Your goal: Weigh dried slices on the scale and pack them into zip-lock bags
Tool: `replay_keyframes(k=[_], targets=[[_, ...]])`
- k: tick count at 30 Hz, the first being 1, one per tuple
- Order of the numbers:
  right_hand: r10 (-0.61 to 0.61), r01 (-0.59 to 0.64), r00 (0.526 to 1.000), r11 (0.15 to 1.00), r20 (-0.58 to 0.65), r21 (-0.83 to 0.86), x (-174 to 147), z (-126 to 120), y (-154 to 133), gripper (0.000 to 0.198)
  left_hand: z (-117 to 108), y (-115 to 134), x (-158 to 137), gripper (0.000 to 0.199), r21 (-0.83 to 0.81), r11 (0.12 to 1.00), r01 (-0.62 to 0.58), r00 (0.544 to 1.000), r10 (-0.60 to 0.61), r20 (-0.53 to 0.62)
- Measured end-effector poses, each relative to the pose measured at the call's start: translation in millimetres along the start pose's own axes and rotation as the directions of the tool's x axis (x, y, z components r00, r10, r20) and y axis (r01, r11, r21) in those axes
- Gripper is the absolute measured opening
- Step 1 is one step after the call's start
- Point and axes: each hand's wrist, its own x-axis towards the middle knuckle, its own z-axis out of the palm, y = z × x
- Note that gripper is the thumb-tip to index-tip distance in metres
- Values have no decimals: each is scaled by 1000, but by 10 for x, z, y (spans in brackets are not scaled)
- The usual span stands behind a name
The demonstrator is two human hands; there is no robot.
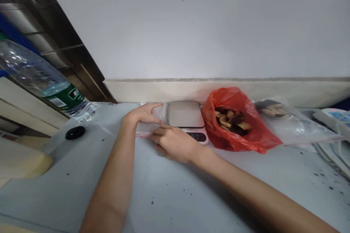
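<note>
Clear plastic zip bags (146, 128) lie flat just left of a small kitchen scale (184, 114), which has a bare metal plate and dark buttons. On the bags rests my left hand (145, 113), its thumb and fingers spread. My right hand (175, 141) is in front of the scale with its fingertips pinched at the bags' near right edge. To the right of the scale stands an open red plastic bag (243, 140). Dried brown slices (232, 121) fill part of it.
A clear bag with brown pieces (290, 125) lies farther right, near a white power strip (336, 116) and cables. At left are a large water bottle (58, 87), a black oval object (75, 132) and a pale container (24, 158). Behind rises a wall (197, 36).
</note>
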Motion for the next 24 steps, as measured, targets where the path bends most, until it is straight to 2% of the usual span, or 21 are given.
replay_keyframes(k=[2, 5, 9, 12, 14, 16, 19, 21, 22, 24], targets=[[-49, 49, 999, 997, -10, 60, -86, -15, 32, 23, 20, 49, 26, 99, 20, 1000, -1, 1000, 1, -10], [-66, 78, 995, 977, -68, 197, -268, -89, 117, 20, 52, 117, 67, 89, 44, 999, -1, 1000, 2, -27], [59, -12, 990, 938, -127, 346, -618, -360, 314, 23, 65, 178, 89, 66, 69, 997, 19, 997, -14, -78], [146, -61, 977, 890, -154, 452, -938, -639, 497, 22, 10, 209, 72, 67, 92, 995, 48, 993, -38, -113], [249, -82, 942, 821, -226, 565, -1157, -808, 625, 21, -59, 231, 46, 66, 110, 992, 61, 990, -46, -137], [370, -130, 885, 779, -283, 613, -1359, -934, 758, 30, -132, 271, 12, 53, 130, 989, 68, 985, -46, -166], [493, -314, 824, 807, -278, 500, -1579, -1015, 963, 32, -206, 414, -49, 33, 157, 986, 55, 976, -20, -218], [556, -474, 811, 806, -179, 355, -1645, -997, 1082, 28, -207, 589, -91, 32, 162, 987, 2, 962, 43, -269], [580, -532, 807, 796, -109, 289, -1654, -972, 1129, 26, -190, 698, -111, 34, 161, 986, -48, 947, 96, -307], [600, -588, 800, 781, 8, 210, -1633, -911, 1191, 19, -118, 946, -142, 34, 116, 956, -268, 862, 292, -415]])
